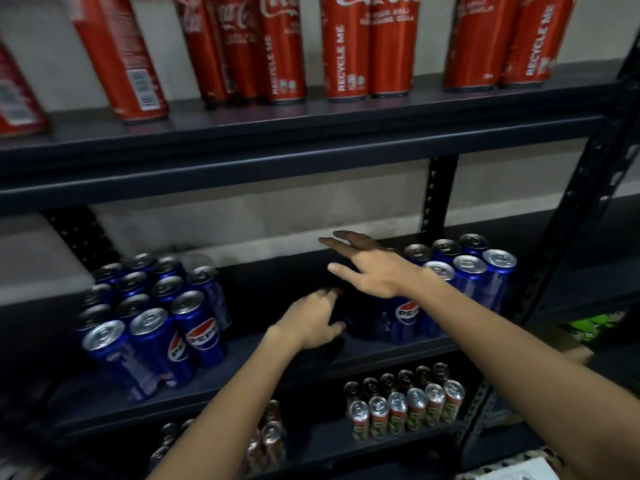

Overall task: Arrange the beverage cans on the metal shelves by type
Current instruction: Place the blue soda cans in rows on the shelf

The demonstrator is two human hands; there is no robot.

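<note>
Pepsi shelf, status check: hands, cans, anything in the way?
Left hand and right hand open, holding nothing, over the gap. Pepsi cans left and right, upright. Nothing blocking the gap.

Dim light is reaching me from above, brightening the tall red cola cans (349,46) while the dark metal middle shelf (277,278) is sinking into shadow beneath my hands. Motion blur is smearing everything; edges are bowing with wide-angle distortion.
</note>
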